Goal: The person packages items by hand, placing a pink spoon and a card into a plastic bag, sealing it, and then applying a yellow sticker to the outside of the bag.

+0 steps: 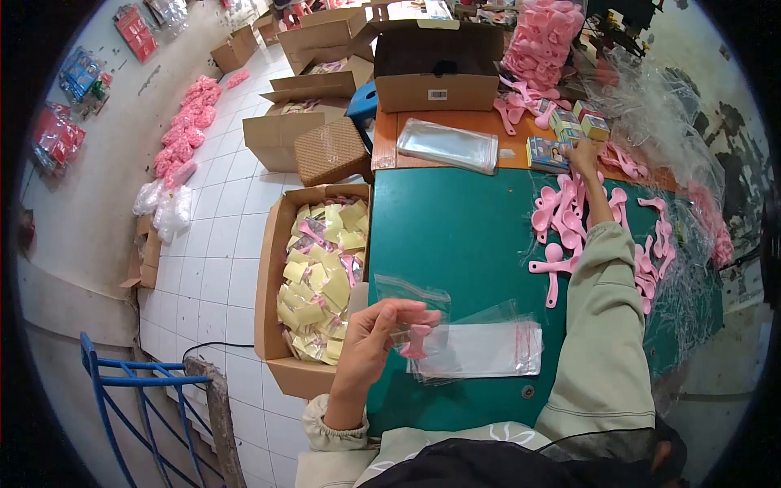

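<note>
My left hand (376, 337) is closed on a clear plastic bag (413, 294) with a pink spoon (416, 342) in or behind it, above the near left part of the green table. Beside it lies a stack of clear bags (496, 350). My right hand (581, 154) reaches to the small printed boxes (547, 153) at the table's far side; its fingertips are at the boxes, and what they hold, if anything, is too small to tell. Many pink spoons (561, 213) lie loose around my right forearm.
An open carton (272, 268) of packed yellow pieces stands left of the green table (439, 220). At the back are a large open box (438, 89), a plastic bag stack (449, 145) and a sack of pink spoons (543, 41). A blue metal frame (142, 381) stands at lower left.
</note>
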`<state>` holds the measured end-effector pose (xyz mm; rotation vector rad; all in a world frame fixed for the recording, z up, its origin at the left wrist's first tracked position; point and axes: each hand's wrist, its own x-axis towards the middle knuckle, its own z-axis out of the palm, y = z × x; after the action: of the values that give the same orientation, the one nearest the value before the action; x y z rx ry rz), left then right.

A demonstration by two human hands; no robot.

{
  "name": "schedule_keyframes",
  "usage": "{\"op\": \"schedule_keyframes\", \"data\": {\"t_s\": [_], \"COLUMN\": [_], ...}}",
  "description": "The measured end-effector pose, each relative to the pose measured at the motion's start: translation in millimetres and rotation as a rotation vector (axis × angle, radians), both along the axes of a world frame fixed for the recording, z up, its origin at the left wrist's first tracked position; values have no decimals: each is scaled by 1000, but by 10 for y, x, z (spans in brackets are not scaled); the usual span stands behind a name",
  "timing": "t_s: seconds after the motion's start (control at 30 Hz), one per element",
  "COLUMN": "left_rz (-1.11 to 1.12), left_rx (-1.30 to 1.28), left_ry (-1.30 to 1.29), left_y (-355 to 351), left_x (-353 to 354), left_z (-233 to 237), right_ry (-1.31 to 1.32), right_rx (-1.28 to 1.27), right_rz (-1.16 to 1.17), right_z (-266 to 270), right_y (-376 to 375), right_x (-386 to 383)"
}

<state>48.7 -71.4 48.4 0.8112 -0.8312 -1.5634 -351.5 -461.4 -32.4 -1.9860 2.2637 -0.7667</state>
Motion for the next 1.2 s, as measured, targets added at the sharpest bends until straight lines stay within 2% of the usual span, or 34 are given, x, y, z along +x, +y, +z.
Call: {"op": "schedule_keyframes", "data": {"t_s": [0.17, 0.27, 0.37, 0.47, 0.57, 0.67, 0.73, 0.8, 0.87, 0.97, 1.07, 1.2], "left_rz": [-44, -81, -88, -92, -86, -113, -150, -197, -254, -273, -299, -340], "left_rx": [-10, -1, -2, -37, -36, -43, -35, -49, -84, -115, -208, -156], "left_ry": [16, 48, 23, 10, 17, -1, -98, -153, -162, -151, -231, -310], "left_y": [-52, -57, -33, -4, 29, 24, -23, -104, -141, -140, -134, -155], "left_x": [-49, -38, -25, -30, -53, -80, -132, -170, -195, -219, -213, -171], "left_z": [3, -16, 12, 31, 71, 67, 114, 143, 136, 170, 147, 85], "right_ry": [115, 181, 44, -411, 409, -35, -358, -523, -591, -248, -161, -178], "right_rx": [-44, -220, -69, -96, -375, -89, -79, -68, -54, -29, -51, 8], "right_rz": [42, 234, 128, 349, -31, 200, 703, 846, 859, 911, 995, 1013], "right_z": [167, 439, 923, 936, 1031, 1608, 1734, 1890, 1932, 2072, 2094, 2071], "right_y": [25, 218, 565, 512, 750, 1556, 2114, 2586, 2944, 3222, 3273, 3287], "right_x": [-57, -105, -64, -509, -637, 148, 684, 1109, 1351, 1504, 1535, 1516]}}
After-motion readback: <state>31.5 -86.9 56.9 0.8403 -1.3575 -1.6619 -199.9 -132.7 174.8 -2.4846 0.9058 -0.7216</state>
